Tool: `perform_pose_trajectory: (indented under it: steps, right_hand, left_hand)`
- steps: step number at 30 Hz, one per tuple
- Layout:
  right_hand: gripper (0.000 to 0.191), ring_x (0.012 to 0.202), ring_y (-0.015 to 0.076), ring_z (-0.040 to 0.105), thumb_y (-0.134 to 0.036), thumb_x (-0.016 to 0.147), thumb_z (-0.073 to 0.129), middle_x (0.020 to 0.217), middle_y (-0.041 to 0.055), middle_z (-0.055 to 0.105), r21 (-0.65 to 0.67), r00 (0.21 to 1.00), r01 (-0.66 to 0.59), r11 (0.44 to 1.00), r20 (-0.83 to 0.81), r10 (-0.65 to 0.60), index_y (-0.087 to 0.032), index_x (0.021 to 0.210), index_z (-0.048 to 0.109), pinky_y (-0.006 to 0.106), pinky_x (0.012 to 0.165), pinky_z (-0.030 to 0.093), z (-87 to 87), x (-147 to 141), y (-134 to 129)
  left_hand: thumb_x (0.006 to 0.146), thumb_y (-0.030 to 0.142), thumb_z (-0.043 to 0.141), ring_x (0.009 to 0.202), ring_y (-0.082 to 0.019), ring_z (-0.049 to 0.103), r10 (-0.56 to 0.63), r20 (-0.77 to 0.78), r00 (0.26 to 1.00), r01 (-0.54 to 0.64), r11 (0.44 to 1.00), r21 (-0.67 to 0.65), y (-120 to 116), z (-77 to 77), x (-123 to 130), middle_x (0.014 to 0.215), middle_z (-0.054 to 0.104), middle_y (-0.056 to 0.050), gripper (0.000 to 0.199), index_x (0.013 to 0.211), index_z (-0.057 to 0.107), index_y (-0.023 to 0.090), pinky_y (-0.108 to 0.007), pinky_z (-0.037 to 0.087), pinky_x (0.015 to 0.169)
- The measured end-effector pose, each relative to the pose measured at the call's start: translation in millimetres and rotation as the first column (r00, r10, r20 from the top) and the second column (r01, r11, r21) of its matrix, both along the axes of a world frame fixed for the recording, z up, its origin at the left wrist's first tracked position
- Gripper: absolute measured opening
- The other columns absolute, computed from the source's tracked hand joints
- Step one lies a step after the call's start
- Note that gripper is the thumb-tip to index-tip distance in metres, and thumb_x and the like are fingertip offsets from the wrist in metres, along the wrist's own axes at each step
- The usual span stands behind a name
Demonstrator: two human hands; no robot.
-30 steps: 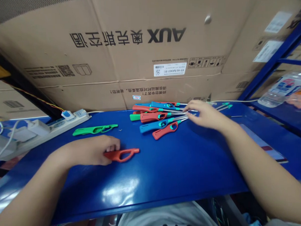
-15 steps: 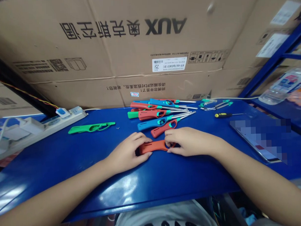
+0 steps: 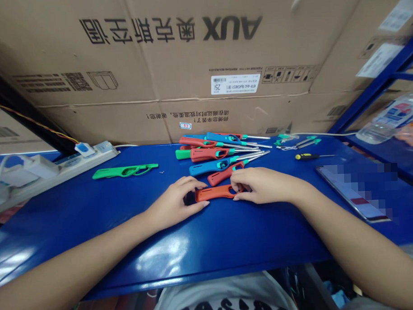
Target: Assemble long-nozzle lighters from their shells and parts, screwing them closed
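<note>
An orange gas lighter casing [image 3: 215, 192] lies on the blue table directly before me. My left hand [image 3: 174, 200] curls round its left end, thumb on the near edge and fingers on the far edge. At the trigger-loop end, my right hand [image 3: 266, 184] has its fingers bent and pinched on the casing, hiding its right tip. Just beyond is a pile of assembled lighters, among them a red lighter [image 3: 221, 176] and a blue lighter [image 3: 208, 167], with metal tubes pointing right. A green lighter casing [image 3: 114, 172] lies off to the left, near a small screw [image 3: 161, 172].
A yellow-and-black screwdriver [image 3: 304, 157] and a phone [image 3: 353, 195] lie at the right. Behind them are loose lighter inner parts [image 3: 299, 143]. A power strip [image 3: 71, 166] with plugs runs along the left. A large cardboard box [image 3: 177, 88] walls off the back; a plastic bottle [image 3: 384, 117] is far right.
The left hand has shifted slightly right and its grip at the casing's end looks looser. The orange casing and right hand sit slightly farther right. The whole view has tilted a little.
</note>
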State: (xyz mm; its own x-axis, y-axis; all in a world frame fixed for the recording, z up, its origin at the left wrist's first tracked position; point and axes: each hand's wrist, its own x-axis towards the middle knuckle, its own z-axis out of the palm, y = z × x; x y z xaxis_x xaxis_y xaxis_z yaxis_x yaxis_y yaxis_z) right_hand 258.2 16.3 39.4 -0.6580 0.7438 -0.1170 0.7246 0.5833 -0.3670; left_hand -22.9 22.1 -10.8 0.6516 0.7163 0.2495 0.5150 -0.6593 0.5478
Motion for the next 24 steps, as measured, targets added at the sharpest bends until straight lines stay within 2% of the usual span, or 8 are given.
perform_pose_trajectory:
  steps: [3,7,12,14,16,19,22,24]
  right_hand:
    - [0.013,0.071,0.0138,0.053,-0.027,0.089,0.068,0.087,0.0027,0.065,0.036,1.000,-0.022,0.999,0.017,0.022,-0.017,0.084,0.062,0.025,0.062,0.034,-0.7,-0.5,0.3]
    - [0.011,0.072,0.0147,0.055,-0.026,0.094,0.062,0.088,0.0031,0.066,0.071,0.999,-0.028,0.997,-0.016,0.029,-0.018,0.087,0.063,0.026,0.063,0.035,-1.8,-0.9,0.4]
    - [0.016,0.079,0.0174,0.058,-0.022,0.098,0.052,0.089,0.0068,0.068,0.247,0.983,0.103,0.963,-0.174,-0.060,-0.016,0.088,0.063,0.028,0.072,0.041,1.0,2.8,5.5]
    - [0.020,0.076,0.0168,0.058,-0.023,0.098,0.051,0.084,0.0064,0.068,0.270,0.970,0.116,0.956,-0.238,-0.051,-0.016,0.085,0.064,0.028,0.071,0.041,3.9,5.3,6.7]
    - [0.022,0.071,0.0151,0.057,-0.026,0.098,0.055,0.078,0.0042,0.067,0.183,0.970,0.040,0.982,-0.242,0.005,-0.016,0.081,0.065,0.027,0.068,0.040,5.7,6.7,5.8]
    - [0.022,0.062,0.0123,0.055,-0.030,0.095,0.060,0.071,0.0002,0.066,-0.044,0.989,-0.089,0.995,-0.122,0.083,-0.018,0.078,0.066,0.025,0.060,0.037,3.2,3.8,1.4]
    - [0.030,0.052,0.0106,0.046,-0.038,0.092,0.065,0.060,-0.0026,0.058,-0.104,0.998,-0.056,0.993,0.031,0.059,-0.019,0.069,0.063,0.025,0.052,0.029,-1.2,-1.7,-2.4]
    - [0.038,0.051,0.0105,0.044,-0.047,0.092,0.064,0.058,-0.0025,0.057,-0.090,0.999,-0.025,0.996,0.039,0.028,-0.019,0.067,0.061,0.026,0.051,0.028,-0.5,-1.5,-1.8]
  left_hand:
    - [0.090,0.039,0.069,0.094,-0.020,0.062,0.011,0.006,1.000,-0.011,1.000,-0.009,0.8,-0.3,0.3,0.111,0.068,-0.005,0.033,0.119,0.066,0.022,-0.033,0.052,0.082]
    - [0.087,0.035,0.073,0.082,-0.017,0.060,0.036,0.036,0.999,-0.034,0.998,-0.045,2.8,-0.7,0.8,0.105,0.067,-0.004,0.034,0.117,0.067,0.022,-0.030,0.050,0.073]
    - [0.085,0.038,0.074,0.073,-0.015,0.056,0.072,0.060,0.996,-0.069,0.996,-0.062,3.9,-1.9,0.5,0.094,0.064,-0.003,0.028,0.106,0.069,0.019,-0.027,0.048,0.065]
    - [0.084,0.037,0.074,0.074,-0.015,0.057,0.076,0.067,0.995,-0.072,0.996,-0.057,4.2,-2.8,0.1,0.092,0.063,-0.003,0.026,0.101,0.069,0.018,-0.027,0.048,0.065]
    - [0.085,0.035,0.073,0.079,-0.016,0.059,0.062,0.076,0.995,-0.058,0.996,-0.062,4.8,-3.8,-0.2,0.097,0.065,-0.004,0.027,0.106,0.069,0.018,-0.028,0.049,0.068]
    - [0.085,0.035,0.074,0.084,-0.017,0.061,0.053,0.084,0.995,-0.047,0.996,-0.070,5.3,-4.1,0.1,0.102,0.065,-0.004,0.034,0.115,0.068,0.021,-0.029,0.050,0.071]
    - [0.087,0.040,0.072,0.080,-0.016,0.059,0.074,0.078,0.994,-0.068,0.995,-0.068,3.3,-2.4,1.0,0.099,0.064,-0.004,0.033,0.114,0.069,0.021,-0.029,0.049,0.069]
    - [0.091,0.041,0.067,0.078,-0.015,0.059,0.082,0.073,0.994,-0.077,0.995,-0.065,0.2,-0.4,1.7,0.100,0.064,-0.004,0.029,0.113,0.069,0.022,-0.030,0.050,0.069]
